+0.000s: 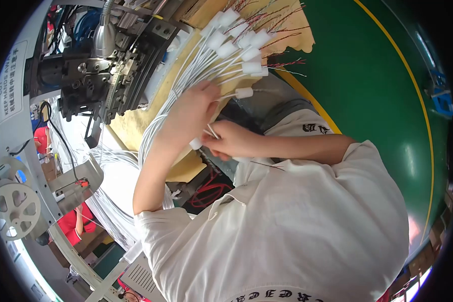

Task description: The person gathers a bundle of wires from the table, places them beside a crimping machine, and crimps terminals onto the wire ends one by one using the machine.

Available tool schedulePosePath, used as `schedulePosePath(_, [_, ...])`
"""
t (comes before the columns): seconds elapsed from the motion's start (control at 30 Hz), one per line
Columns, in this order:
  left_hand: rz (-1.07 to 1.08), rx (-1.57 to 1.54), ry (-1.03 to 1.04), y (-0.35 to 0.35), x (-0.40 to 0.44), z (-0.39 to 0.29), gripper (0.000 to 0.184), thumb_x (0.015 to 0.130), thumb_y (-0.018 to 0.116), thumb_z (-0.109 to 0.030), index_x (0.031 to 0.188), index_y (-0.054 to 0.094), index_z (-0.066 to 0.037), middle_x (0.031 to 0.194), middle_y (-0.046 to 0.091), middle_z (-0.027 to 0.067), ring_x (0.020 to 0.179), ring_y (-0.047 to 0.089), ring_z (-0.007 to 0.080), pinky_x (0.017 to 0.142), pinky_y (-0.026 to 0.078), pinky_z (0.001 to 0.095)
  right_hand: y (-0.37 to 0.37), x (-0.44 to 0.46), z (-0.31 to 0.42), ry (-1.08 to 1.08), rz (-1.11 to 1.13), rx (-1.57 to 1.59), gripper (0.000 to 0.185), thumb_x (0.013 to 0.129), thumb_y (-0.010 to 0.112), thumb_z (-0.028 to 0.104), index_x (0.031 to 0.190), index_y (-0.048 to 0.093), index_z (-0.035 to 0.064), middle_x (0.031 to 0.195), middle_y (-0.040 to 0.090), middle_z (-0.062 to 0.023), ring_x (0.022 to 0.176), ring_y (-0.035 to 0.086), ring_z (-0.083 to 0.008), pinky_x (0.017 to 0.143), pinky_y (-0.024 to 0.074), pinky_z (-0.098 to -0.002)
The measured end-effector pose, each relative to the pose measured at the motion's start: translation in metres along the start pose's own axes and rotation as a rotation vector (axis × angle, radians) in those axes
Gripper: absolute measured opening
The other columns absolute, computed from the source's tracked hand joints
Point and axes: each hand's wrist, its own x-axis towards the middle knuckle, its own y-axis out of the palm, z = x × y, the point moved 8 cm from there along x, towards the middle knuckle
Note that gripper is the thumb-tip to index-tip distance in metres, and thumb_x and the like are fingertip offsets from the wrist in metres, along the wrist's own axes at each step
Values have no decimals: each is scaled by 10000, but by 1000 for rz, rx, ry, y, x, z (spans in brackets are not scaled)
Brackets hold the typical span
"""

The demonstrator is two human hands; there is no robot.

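My left hand (189,108) curls its fingers beside the bundle of white cables (158,118), and a cable with a white sleeve (244,92) at its end runs to it. Just right of it, my right hand (231,141) is closed on a thin white cable (213,132). Another white sleeve (196,144) shows under the hands, with twisted wires near it. Thin bare wire ends (267,164) stick out below my right wrist. Beyond the hands, several white sleeves (226,49) with twisted red and dark wires lie at the bundle's far end.
A dark metal machine (121,75) with a lamp (104,40) stands at the upper left. Brown paper (299,30) lies under the bundle. A white reel (15,211) is at the left edge, and a person in red (78,224) is at the lower left.
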Motion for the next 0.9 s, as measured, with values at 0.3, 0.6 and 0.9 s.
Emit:
schedulePosePath(0.3, [-108,207,116,3,1,-7,163,755,573,-44,906,514,-28,904,519,132,779,563,345,640,466,411,61,-26,15,-761,79,-1277,195,723,537,119,828,496,-40,480,509,-92,412,553,-260,363,424,-393])
schedulePosePath(0.6, [-293,409,233,11,-6,-8,273,700,623,-91,935,494,-42,851,507,92,703,581,252,547,481,345,-36,15,-34,-529,-189,-1612,298,741,514,142,1031,534,78,575,538,-70,427,547,-219,341,410,-357])
schedulePosePath(0.9, [-574,358,213,-9,20,-26,448,645,625,-66,1070,493,-13,894,535,101,794,571,241,586,492,317,-44,18,-36,-451,-226,-1486,448,765,608,376,1044,538,32,729,630,-89,666,628,-247,511,489,-367])
